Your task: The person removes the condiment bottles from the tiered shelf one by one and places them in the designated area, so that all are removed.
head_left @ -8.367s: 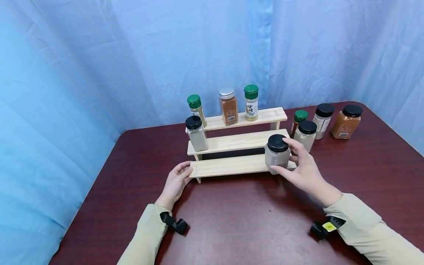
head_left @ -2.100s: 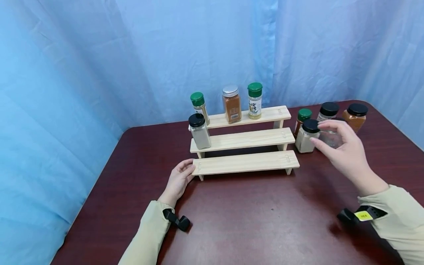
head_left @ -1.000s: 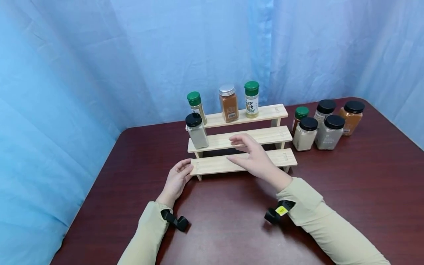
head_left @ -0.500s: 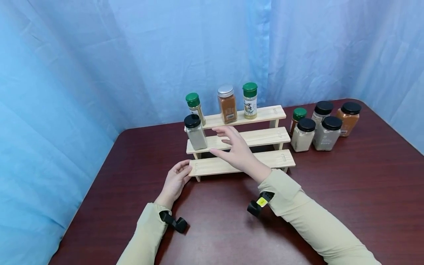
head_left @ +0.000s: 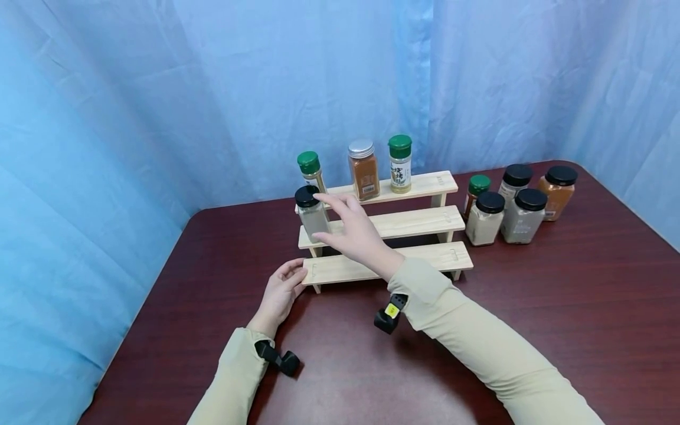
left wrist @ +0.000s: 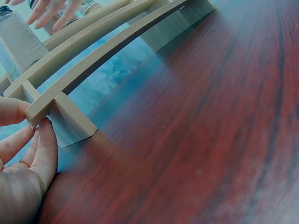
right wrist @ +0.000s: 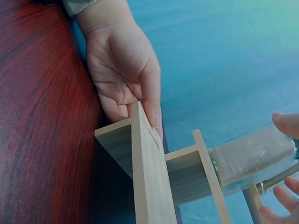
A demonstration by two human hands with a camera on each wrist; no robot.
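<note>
A three-tier wooden rack [head_left: 419, 258] stands on the table. My left hand [head_left: 280, 292] pinches the left end of its lowest tier; in the left wrist view thumb and fingers [left wrist: 46, 144] sit on either side of the board. On the middle tier's left end stands a square glass jar [head_left: 313, 221] with a black lid and pale powder. My right hand [head_left: 357, 233] is spread beside this jar, index fingertip over the lid's right edge and thumb near the base. From the right wrist view, the thumb and fingers stand apart around the jar [right wrist: 254, 156].
On the top tier are two green-capped shakers, one at left [head_left: 309, 164] and one at right [head_left: 401, 165], with a silver-lidded brown jar [head_left: 364, 172] between. Several jars, including a grey one [head_left: 523, 218] and an orange-brown one [head_left: 556, 195], cluster right of the rack. A blue curtain [head_left: 297, 71] hangs behind.
Earlier my right hand held a black-lidded grey jar at the lowest tier; that jar now stands on the table at right. The right hand has moved left to the middle-tier jar. Left hand stays.
</note>
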